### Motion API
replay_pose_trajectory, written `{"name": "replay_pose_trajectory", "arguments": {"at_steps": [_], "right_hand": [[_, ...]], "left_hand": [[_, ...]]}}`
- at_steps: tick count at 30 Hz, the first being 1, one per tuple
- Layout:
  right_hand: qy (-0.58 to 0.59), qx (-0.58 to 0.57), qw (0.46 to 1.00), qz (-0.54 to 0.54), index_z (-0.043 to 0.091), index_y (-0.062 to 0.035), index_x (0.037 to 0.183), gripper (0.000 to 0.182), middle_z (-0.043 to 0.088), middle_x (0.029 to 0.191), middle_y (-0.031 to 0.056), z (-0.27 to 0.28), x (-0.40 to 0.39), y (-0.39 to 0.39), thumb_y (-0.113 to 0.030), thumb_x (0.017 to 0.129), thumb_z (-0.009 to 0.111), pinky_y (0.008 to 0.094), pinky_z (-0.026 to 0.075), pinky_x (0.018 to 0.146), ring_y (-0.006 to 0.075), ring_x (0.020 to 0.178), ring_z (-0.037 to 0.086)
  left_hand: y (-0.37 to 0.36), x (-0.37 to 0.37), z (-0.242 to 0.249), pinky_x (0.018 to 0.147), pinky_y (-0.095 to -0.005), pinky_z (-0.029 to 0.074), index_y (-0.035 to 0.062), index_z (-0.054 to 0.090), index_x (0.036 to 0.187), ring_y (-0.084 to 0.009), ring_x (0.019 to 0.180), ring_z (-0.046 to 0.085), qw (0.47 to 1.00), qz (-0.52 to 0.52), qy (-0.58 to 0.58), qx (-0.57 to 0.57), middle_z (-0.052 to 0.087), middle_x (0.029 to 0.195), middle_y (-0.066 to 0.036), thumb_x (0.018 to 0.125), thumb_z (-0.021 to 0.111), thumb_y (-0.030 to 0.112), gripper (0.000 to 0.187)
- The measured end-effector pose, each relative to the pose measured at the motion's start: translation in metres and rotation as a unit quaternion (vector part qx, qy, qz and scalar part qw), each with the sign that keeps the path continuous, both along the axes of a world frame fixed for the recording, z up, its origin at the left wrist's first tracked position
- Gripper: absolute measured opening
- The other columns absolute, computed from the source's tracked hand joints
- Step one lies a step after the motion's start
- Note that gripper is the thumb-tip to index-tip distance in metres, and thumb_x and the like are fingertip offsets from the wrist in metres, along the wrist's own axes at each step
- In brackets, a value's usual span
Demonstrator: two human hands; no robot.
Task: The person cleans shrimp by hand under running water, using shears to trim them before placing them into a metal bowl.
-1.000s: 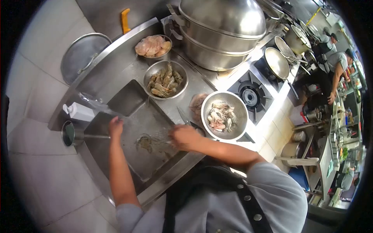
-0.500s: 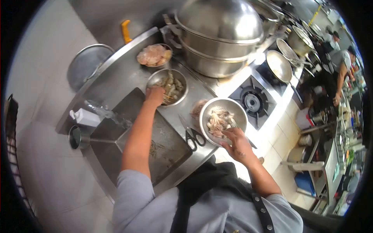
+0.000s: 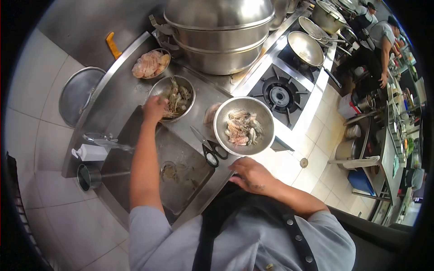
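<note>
My left hand [image 3: 155, 108] reaches over the near left rim of a metal bowl [image 3: 191, 100] of whole, unpeeled shrimp [image 3: 179, 95]. Its fingers are curled in among them; what they grip, if anything, is hidden. My right hand [image 3: 253, 175] is at the counter's front edge, just below a second metal bowl [image 3: 218, 131]. Thumb and fingers are apart there, with nothing visible between them. Pale pinkish shrimp [image 3: 242, 128] lie in that second bowl. Black-handled scissors [image 3: 209, 148] rest on the counter between the bowls, near my right hand.
Below my left arm is a sink basin [image 3: 181, 158]. A bowl of pale pink pieces [image 3: 150, 64] stands at the back, beside a large steamer pot [image 3: 221, 40]. A gas burner [image 3: 279, 95] is at right. Two people stand far right.
My right hand has left the second bowl and dropped back toward my body. My left hand stays at the shrimp bowl. The whole view has shifted, with things appearing further left.
</note>
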State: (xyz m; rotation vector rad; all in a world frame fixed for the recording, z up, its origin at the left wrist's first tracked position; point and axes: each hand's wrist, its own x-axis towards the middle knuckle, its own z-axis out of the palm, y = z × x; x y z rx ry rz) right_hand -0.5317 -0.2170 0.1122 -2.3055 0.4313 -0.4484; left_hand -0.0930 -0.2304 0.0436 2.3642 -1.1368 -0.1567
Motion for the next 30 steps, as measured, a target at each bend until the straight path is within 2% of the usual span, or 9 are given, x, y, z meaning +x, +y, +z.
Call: {"name": "replay_pose_trajectory", "arguments": {"at_steps": [3, 5, 7, 15, 21, 24, 26, 29, 30], "right_hand": [[0.042, 0.012, 0.995, 0.091, 0.061, 0.0016, 0.101, 0.03, 0.058, 0.098, 0.0169, -0.027, 0.019, 0.017, -0.021, 0.081, 0.066, 0.041, 0.049, 0.079, 0.0341, 0.092, 0.058], [0.065, -0.016, 0.991, 0.113, 0.06, 0.0016, 0.102, 0.029, 0.057, 0.098, 0.0173, -0.052, 0.033, 0.024, -0.021, 0.083, 0.063, 0.0403, 0.05, 0.077, 0.0339, 0.092, 0.059], [0.089, -0.043, 0.986, 0.131, 0.06, 0.0017, 0.103, 0.028, 0.057, 0.098, 0.0177, -0.075, 0.05, 0.032, -0.02, 0.084, 0.06, 0.0396, 0.051, 0.075, 0.0337, 0.092, 0.059], [0.282, -0.293, 0.908, -0.1, 0.055, 0.0006, 0.108, 0.027, 0.057, 0.099, 0.0136, -0.143, 0.123, 0.03, -0.011, 0.084, 0.052, 0.0297, 0.055, 0.061, 0.0223, 0.089, 0.063], [0.267, -0.15, 0.942, -0.136, 0.051, 0.0022, 0.097, 0.018, 0.059, 0.094, 0.018, -0.148, 0.107, 0.029, -0.01, 0.083, 0.051, 0.037, 0.056, 0.064, 0.0305, 0.078, 0.067], [0.323, -0.1, 0.932, -0.132, 0.057, 0.0051, 0.098, 0.034, 0.063, 0.095, 0.0248, -0.129, 0.101, 0.026, -0.026, 0.083, 0.058, 0.0405, 0.055, 0.069, 0.0347, 0.079, 0.067], [0.293, -0.035, 0.948, -0.12, 0.064, 0.0021, 0.08, 0.04, 0.066, 0.078, 0.0206, -0.111, 0.094, 0.024, -0.038, 0.08, 0.061, 0.0448, 0.053, 0.071, 0.0359, 0.079, 0.067], [0.306, 0.011, 0.949, -0.075, 0.064, -0.0008, 0.071, 0.033, 0.066, 0.071, 0.0146, -0.091, 0.086, 0.021, -0.032, 0.082, 0.06, 0.0392, 0.052, 0.059, 0.0274, 0.069, 0.067], [0.31, 0.238, 0.92, -0.046, 0.064, -0.0016, 0.074, 0.03, 0.065, 0.07, 0.0113, -0.088, 0.084, 0.019, -0.029, 0.083, 0.059, 0.0336, 0.049, 0.053, 0.022, 0.064, 0.066]], "left_hand": [[0.045, 0.072, -0.035, 0.071, -0.0323, 0.051, 0.0005, 0.059, 0.106, -0.0179, 0.079, 0.062, 0.973, 0.109, 0.126, -0.158, 0.063, 0.097, -0.013, 0.087, 0.065, 0.038, 0.042], [0.092, 0.061, -0.012, 0.057, -0.0269, 0.049, 0.0057, 0.052, 0.107, -0.0117, 0.062, 0.054, 0.844, 0.199, 0.373, -0.329, 0.061, 0.08, -0.004, 0.092, 0.059, 0.034, 0.032], [0.148, 0.112, -0.056, 0.062, -0.0313, 0.048, 0.0048, 0.051, 0.114, -0.0156, 0.065, 0.054, 0.78, 0.325, 0.456, -0.28, 0.061, 0.089, -0.008, 0.095, 0.051, 0.032, 0.033], [0.206, 0.116, -0.046, 0.054, -0.0284, 0.051, 0.0021, 0.051, 0.116, -0.0156, 0.067, 0.058, 0.794, 0.304, 0.448, -0.275, 0.061, 0.09, -0.01, 0.093, 0.052, 0.016, 0.027], [0.232, 0.122, -0.048, 0.052, -0.0272, 0.051, -0.0013, 0.054, 0.109, -0.0165, 0.064, 0.059, 0.879, 0.341, 0.287, -0.169, 0.06, 0.088, -0.01, 0.084, 0.051, 0.005, 0.027], [0.248, 0.128, -0.027, 0.051, -0.0264, 0.05, -0.0019, 0.054, 0.111, -0.0144, 0.063, 0.058, 0.924, 0.262, 0.266, -0.086, 0.06, 0.088, -0.01, 0.083, 0.052, 0.004, 0.029], [0.247, 0.116, -0.014, 0.051, -0.0258, 0.048, -0.0016, 0.055, 0.112, -0.0124, 0.064, 0.058, 0.926, 0.227, 0.265, -0.147, 0.06, 0.087, -0.009, 0.082, 0.055, 0.004, 0.03], [0.241, 0.098, 0.002, 0.051, -0.0247, 0.046, -0.0009, 0.055, 0.115, -0.0112, 0.064, 0.057, 0.945, 0.199, 0.219, -0.14, 0.06, 0.085, -0.008, 0.082, 0.059, 0.005, 0.035], [0.241, 0.089, 0.008, 0.051, -0.0247, 0.046, -0.0009, 0.055, 0.115, -0.0112, 0.064, 0.057, 0.943, 0.208, 0.218, -0.14, 0.06, 0.085, -0.008, 0.082, 0.059, 0.005, 0.035]]}}
